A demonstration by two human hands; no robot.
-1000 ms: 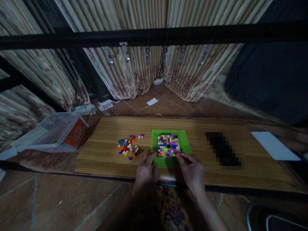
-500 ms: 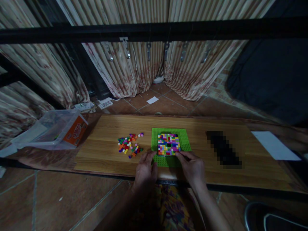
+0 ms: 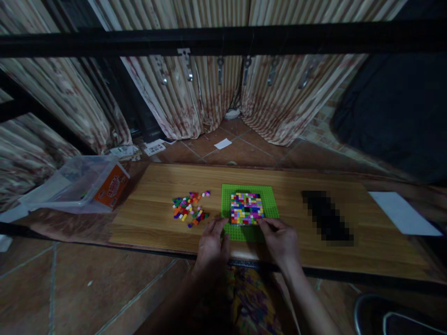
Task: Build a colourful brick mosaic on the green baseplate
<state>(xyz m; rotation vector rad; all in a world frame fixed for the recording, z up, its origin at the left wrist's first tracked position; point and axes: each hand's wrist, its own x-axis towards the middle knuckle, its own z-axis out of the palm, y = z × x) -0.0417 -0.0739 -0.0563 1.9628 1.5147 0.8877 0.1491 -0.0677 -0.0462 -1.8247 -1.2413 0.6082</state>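
A green studded baseplate (image 3: 270, 200) lies on a wooden board, carrying a square block of many-coloured small toy bricks (image 3: 244, 207) with a dark spot near its middle. At the plate's lower left edge rests my left hand (image 3: 212, 244), fingers stretched forward and thumb apart, holding nothing that I can see. My right hand (image 3: 282, 239) has its thumb and index finger pinched together at the block's lower right corner. Whatever sits between those fingertips is too small or hidden to make out. Left of the plate is a loose pile of small bricks (image 3: 188, 204).
The wooden board (image 3: 139, 200) runs across a low table. On its right lies a pixelated black object (image 3: 328, 216), with a white sheet (image 3: 405, 213) beyond. A clear plastic box (image 3: 77, 186) with an orange label stands at the left. Curtains (image 3: 279, 97) hang behind a dark bar.
The whole view has shifted slightly. Both hands keep nearly the same places by the block, the right still pinched at its lower right corner.
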